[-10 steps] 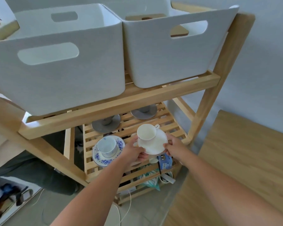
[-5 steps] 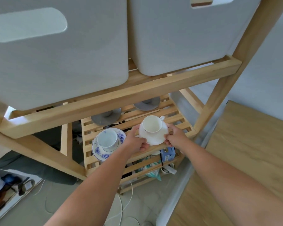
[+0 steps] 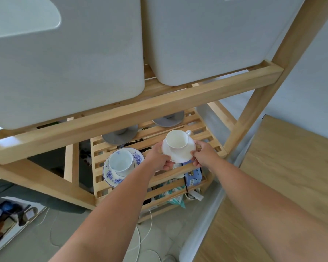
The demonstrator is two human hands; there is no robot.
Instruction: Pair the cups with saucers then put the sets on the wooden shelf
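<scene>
White cup [image 3: 177, 138] sits on its white saucer [image 3: 179, 150], both hands gripping the saucer rim: left hand [image 3: 158, 157] on the near-left edge, right hand [image 3: 203, 153] on the right edge. Compared with a second ago the set has moved lower and deeper over the slatted wooden shelf [image 3: 204, 137], right of the blue floral set [image 3: 121, 166] already there. Two grey sets sit behind. Looks near set-down; contact with slats unclear.

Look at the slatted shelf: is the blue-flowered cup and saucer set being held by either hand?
No: the blue-flowered set sits alone on the slats, while the left hand and right hand hold the plain white saucer.
</scene>
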